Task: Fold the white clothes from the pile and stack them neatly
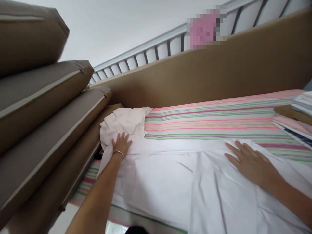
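A white garment (158, 182) lies spread out over a striped sheet, with creases and a fold line on its right half. My left hand (121, 145), with a bracelet at the wrist, rests flat with fingers spread on its upper left part. Just beyond those fingertips is a crumpled off-white cloth (126, 120). Toward the right, my right hand (251, 162) lies palm down on the garment near its upper edge, fingers apart. Neither hand grips anything.
Stacked brown cushions (48, 107) rise along the left. A brown padded board (195, 74) runs behind the striped sheet (207, 120), with a grey railing (138, 60) above it. Folded clothes (297, 120) are piled at the right edge. A blurred pink item (203, 31) hangs on the railing.
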A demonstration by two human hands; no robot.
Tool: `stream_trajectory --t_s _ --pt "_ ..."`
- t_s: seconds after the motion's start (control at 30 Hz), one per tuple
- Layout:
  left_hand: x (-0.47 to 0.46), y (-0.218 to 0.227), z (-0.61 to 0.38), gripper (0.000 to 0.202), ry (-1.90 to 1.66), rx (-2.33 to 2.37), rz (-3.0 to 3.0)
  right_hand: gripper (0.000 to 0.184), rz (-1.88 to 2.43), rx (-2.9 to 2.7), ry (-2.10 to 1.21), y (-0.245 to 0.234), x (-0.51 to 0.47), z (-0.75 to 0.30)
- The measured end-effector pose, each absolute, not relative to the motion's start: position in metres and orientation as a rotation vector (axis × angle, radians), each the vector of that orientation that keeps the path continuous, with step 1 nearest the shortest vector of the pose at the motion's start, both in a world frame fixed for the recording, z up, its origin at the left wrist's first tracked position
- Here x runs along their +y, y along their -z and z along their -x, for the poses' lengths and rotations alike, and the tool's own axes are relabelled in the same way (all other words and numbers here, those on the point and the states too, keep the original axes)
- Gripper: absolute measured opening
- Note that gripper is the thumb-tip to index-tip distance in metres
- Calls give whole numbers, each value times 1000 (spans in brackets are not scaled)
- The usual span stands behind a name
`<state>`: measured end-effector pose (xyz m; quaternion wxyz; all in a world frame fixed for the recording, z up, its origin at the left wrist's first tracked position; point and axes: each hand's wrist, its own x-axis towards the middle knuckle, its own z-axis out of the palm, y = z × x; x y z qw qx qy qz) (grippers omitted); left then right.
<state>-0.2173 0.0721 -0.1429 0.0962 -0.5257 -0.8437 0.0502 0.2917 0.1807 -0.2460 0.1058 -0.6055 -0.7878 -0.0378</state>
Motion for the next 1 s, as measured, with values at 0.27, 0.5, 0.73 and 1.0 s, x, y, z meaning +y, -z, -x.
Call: stream_trajectory --t_s 0.27,0.5,0.73,1.0 --pt "75 173 255 53 -88 -2435 1685 54 1798 -2372 253 235 172 -288" --pt "80 147 235 51 -94 -2488 1627 53 1838 -2329 193 229 170 -284" --pt "64 152 98 32 131 -1797 2354 52 1853 -2287 169 225 169 -281" --pt "86 168 39 22 -61 -1894 2316 52 1845 -2263 132 225 168 -280"
